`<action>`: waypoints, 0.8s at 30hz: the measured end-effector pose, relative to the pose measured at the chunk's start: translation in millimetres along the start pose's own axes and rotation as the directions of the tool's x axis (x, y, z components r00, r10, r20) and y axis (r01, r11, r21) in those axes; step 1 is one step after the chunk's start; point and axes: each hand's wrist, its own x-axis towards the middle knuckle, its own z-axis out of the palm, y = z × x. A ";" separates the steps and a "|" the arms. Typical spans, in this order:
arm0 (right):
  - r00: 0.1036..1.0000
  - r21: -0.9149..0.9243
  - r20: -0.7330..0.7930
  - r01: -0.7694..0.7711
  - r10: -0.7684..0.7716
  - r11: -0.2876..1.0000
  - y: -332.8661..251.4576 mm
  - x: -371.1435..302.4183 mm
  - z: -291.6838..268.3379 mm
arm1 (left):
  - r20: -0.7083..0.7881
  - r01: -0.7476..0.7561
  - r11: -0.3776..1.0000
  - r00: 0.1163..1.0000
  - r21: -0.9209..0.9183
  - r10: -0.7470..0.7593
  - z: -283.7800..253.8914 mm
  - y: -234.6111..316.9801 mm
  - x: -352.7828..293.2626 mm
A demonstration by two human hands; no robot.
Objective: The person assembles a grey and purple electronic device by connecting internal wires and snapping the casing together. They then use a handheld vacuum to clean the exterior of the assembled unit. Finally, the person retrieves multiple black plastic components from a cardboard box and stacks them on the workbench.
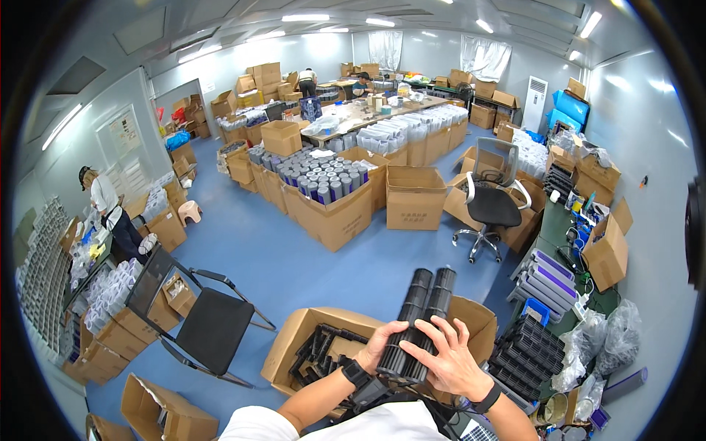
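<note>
Two long black ribbed cylinders (417,294) lie side by side in front of me, tilted with their far ends up. My left hand (379,347) is closed around the near part of the left one. Across the top of the pair my right hand (450,358) rests with fingers bent over them, gripping from the right. An open cardboard box (288,339) stands beneath and beyond my hands, with several black parts (318,353) inside its left half. The cylinders hide part of the box. Each of my wrists wears a black band.
A stack of similar black cylinders (526,358) stands on the right, below grey-purple tubes (544,283) on a green bench (555,220). A black chair (213,331) is at left, an office chair (494,206) ahead. Boxes of capped tubes (331,213) fill the middle. Other people work farther off.
</note>
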 end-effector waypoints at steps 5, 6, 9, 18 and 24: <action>0.947 0.163 -0.296 -0.076 0.122 0.984 16.0 7.4 -71.4 | 0.073 -0.112 0.986 0.992 0.128 0.103 1.7 29.7 -18.8; 0.902 0.191 -0.409 -0.067 0.142 0.979 15.4 6.0 -95.8 | 0.047 -0.127 0.981 0.992 0.150 0.121 -0.7 34.3 -24.3; 0.647 0.229 -0.754 0.096 0.114 0.969 10.5 1.3 -145.4 | 0.035 -0.166 0.962 0.986 0.215 0.162 1.7 42.3 -49.5; 0.567 -0.034 -0.808 0.222 -0.158 0.974 -10.8 -25.8 -198.5 | -0.083 -0.187 0.809 0.957 0.558 0.278 17.0 34.9 -57.2; 0.604 -0.111 -0.778 0.136 -0.172 0.984 -16.5 -30.0 -200.3 | -0.076 -0.161 0.761 0.961 0.629 0.266 16.7 29.9 -56.0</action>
